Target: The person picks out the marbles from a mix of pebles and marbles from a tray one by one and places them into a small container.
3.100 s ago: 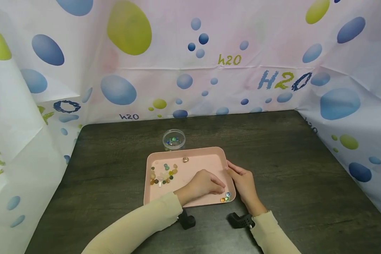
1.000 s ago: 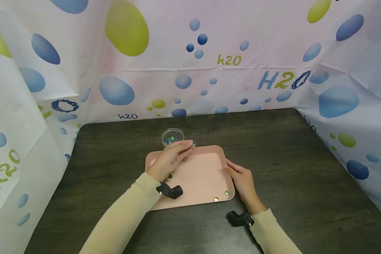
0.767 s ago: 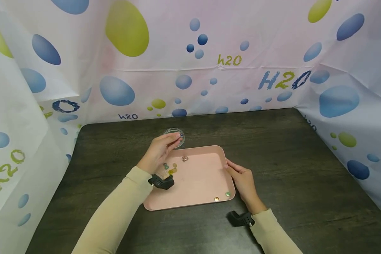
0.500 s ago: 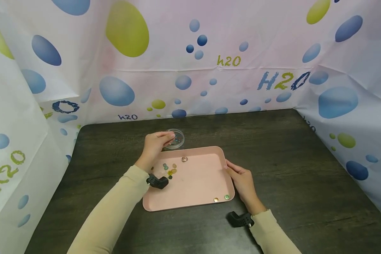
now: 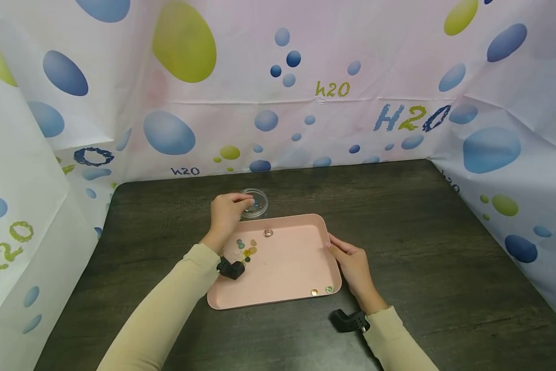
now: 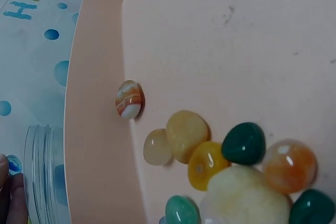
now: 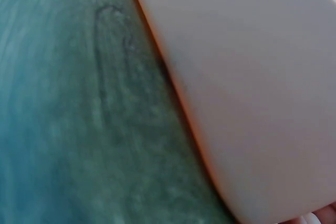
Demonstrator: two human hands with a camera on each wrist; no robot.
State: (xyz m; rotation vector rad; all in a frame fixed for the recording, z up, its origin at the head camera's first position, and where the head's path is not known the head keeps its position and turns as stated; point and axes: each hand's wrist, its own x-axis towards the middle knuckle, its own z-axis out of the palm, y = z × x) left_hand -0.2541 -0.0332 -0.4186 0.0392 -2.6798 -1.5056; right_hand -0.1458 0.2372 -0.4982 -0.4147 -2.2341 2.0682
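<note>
My left hand (image 5: 224, 214) pinches a blue glass bead (image 6: 14, 165) by the near left side of a clear round dish (image 5: 266, 204), partly covering it; several small coloured beads lie in the dish. With my right hand (image 5: 357, 268), I grip the right rim of a pink tray (image 5: 287, 265), thumb over its edge. An amber bead (image 5: 314, 292) and a green bead (image 5: 329, 289) lie in the tray's near right corner. By its far wall sits a brown-and-white striped stone (image 6: 129, 99). The left forearm hides part of the tray's left side.
Several polished stones cluster in the tray's left half, among them a yellow stone (image 6: 208, 165), a dark green stone (image 6: 244, 144) and a large pale stone (image 6: 245, 195). A dark wooden table (image 5: 421, 232) carries everything. A bubble-printed sheet (image 5: 240, 67) stands behind and at both sides.
My left hand has lifted the blue bead from the tray's near right corner and carried it left and away to the dish. My right hand has stayed on the tray rim.
</note>
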